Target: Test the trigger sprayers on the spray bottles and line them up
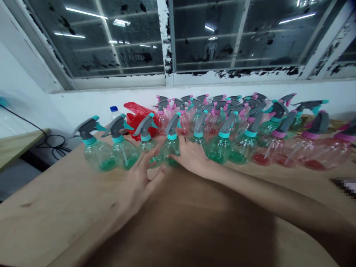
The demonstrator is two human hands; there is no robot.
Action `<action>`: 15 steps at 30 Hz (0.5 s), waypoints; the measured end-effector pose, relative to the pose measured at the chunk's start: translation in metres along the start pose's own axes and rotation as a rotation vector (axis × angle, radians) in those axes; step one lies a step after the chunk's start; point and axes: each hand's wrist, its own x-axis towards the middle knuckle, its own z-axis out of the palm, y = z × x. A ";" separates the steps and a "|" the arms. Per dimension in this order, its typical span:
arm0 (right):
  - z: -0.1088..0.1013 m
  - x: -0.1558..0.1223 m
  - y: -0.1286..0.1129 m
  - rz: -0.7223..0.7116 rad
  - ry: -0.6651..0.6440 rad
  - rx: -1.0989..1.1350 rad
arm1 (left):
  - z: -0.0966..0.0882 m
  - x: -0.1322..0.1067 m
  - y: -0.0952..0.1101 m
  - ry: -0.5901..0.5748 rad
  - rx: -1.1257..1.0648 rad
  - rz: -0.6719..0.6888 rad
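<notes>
A row of spray bottles stands upright along the wooden table. My right hand (191,154) is closed around the body of a green spray bottle (171,144) with a turquoise collar and grey trigger head. Just to the left, my left hand (143,176) is open, thumb and fingers apart. Its fingertips are in front of another green spray bottle (145,144); whether they touch it I cannot tell. Further left are two more green bottles, the outermost spray bottle (97,152) holding a little green liquid. To the right, green bottles give way to a pink spray bottle (271,146) and others like it.
Behind the front row are several more pink and green spray bottles (217,115), a red plastic bag (139,115) and a blue-capped bottle (114,112). A window (167,78) with peeling paint rises behind the table (41,207). Black cable (55,142) hangs at left; a blurred-out object (347,185) lies far right.
</notes>
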 end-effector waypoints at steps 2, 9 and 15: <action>0.001 0.004 -0.002 0.014 0.001 0.003 | -0.001 -0.004 -0.002 -0.052 -0.001 -0.041; -0.020 -0.016 0.005 -0.031 0.038 0.030 | 0.004 -0.001 0.017 -0.077 -0.107 -0.098; -0.043 -0.046 0.048 -0.014 0.167 0.084 | 0.013 0.009 0.038 -0.109 -0.346 -0.166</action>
